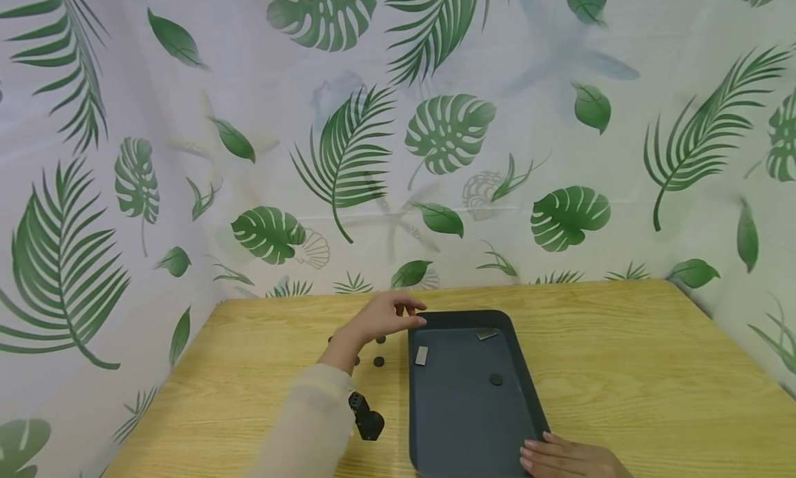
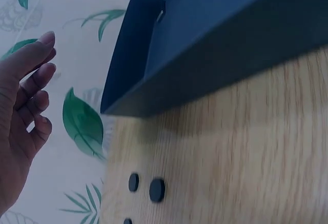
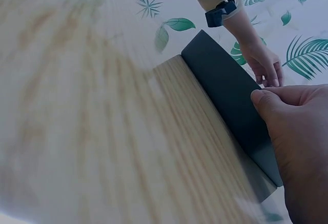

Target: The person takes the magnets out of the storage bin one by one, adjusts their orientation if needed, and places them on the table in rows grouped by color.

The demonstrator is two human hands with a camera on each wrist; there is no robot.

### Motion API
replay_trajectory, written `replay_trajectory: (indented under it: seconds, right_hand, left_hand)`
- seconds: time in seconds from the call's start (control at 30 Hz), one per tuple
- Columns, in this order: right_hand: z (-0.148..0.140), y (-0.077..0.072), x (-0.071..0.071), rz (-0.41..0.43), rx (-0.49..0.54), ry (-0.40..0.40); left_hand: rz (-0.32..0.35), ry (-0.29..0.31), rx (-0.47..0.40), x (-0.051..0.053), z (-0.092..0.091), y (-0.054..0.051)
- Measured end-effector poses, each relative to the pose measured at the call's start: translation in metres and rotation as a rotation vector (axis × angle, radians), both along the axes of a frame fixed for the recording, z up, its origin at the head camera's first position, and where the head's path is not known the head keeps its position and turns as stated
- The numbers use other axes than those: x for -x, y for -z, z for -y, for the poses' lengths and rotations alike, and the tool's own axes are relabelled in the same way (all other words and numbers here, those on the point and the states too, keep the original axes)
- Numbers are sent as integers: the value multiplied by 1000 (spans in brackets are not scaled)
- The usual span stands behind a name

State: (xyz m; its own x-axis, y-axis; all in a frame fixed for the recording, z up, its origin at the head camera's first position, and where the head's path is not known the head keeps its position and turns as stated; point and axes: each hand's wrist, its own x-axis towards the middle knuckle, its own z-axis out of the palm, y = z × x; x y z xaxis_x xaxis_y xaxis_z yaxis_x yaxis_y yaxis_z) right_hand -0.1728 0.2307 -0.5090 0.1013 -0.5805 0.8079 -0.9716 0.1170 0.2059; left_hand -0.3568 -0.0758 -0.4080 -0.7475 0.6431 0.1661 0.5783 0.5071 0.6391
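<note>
A dark blue-grey rectangular tray lies on the wooden table. Inside it are a pale rectangular piece, a second flat rectangular piece near the far rim, and one dark round disc. My left hand hovers by the tray's far left corner, fingers loosely bent; in the left wrist view that hand has nothing in it. At the near right rim, my right hand has its fingertips over the edge. The right wrist view shows the right thumb against the rim, pinching it.
Several small black discs lie on the table left of the tray, partly behind the left forearm. A black device is strapped to that forearm. Behind the table hangs a white leaf-patterned cloth.
</note>
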Motion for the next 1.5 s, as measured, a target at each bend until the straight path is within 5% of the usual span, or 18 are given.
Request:
replay_trajectory:
  seconds: [0.27,0.8,1.17,1.5]
  right_hand:
    - [0,-2,1,-2,-1,3]
    - [-1,-8,-1,66,-18,-22]
    - [-7,-2,1,103,-50,-44]
    - [-8,-1,6,25,-96,-47]
  left_hand:
    - [92,54,-97,-6,-33,-7]
    - [174,134,-97,-21,-79,-6]
    - [169,153,-26,-28,-96,16]
    - [149,189,100,-32,-107,43]
